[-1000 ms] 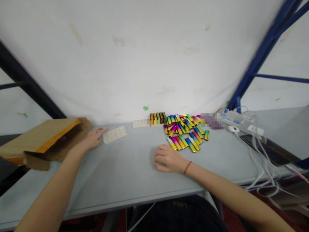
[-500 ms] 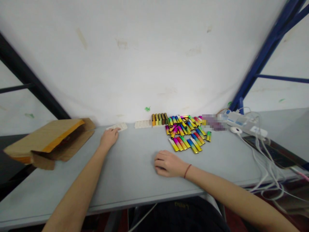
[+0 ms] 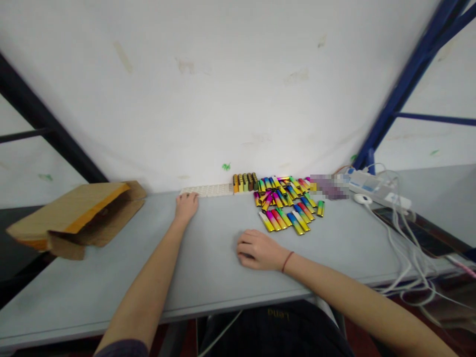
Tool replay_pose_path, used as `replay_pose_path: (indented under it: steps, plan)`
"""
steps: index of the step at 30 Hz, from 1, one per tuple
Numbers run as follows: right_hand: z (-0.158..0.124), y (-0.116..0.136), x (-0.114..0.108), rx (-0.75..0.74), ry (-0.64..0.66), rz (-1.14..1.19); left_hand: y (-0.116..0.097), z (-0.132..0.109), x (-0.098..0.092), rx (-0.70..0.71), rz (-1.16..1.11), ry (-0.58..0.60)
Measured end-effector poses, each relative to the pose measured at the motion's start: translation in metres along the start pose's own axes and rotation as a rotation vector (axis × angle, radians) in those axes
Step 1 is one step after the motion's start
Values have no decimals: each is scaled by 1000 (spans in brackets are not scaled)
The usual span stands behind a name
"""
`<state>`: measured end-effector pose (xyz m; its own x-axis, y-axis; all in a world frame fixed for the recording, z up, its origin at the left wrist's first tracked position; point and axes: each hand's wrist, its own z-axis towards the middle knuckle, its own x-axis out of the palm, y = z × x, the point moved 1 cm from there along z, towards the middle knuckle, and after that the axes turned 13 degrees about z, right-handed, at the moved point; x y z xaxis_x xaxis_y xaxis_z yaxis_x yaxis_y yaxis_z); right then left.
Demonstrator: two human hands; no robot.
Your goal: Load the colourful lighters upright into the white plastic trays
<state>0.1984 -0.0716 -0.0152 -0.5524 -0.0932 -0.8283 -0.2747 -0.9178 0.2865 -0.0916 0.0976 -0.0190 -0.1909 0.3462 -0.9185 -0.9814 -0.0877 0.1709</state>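
My left hand [image 3: 186, 206] reaches to the back of the grey table [image 3: 208, 267], fingers laid flat on a white plastic tray [image 3: 193, 191] that lies against the wall, end to end with a second white tray [image 3: 219, 189]. Several lighters stand upright in a row [image 3: 244, 182] at that tray's right end. A heap of rainbow-coloured lighters [image 3: 287, 202] lies to the right. My right hand [image 3: 257, 249] rests on the table in front of the heap, fingers curled loosely, nothing visible in them.
An open cardboard box [image 3: 72, 218] lies on its side at the left. A white power strip [image 3: 375, 191] with trailing cables [image 3: 405, 248] sits at the right, beside a dark flat device [image 3: 412, 230]. Blue and black shelf posts flank the white wall.
My left hand slid the white tray from beside the cardboard box rightward and back to the wall, next to the other tray. My right hand stayed put.
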Motion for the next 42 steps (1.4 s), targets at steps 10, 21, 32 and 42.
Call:
replay_pose_path:
  steps: [10,21,32,42]
  plan:
    - [-6,-5,-2,196,-31,69,-25,-17,-10,-33,-279,-226]
    - [-4,-15,-6,481,55,156,-114,-94,-25,597,-371,3]
    - [-9,-24,-8,511,75,101,-100,-81,-21,639,-352,142]
    - [-10,-24,-9,488,83,90,-96,-80,-22,652,-382,128]
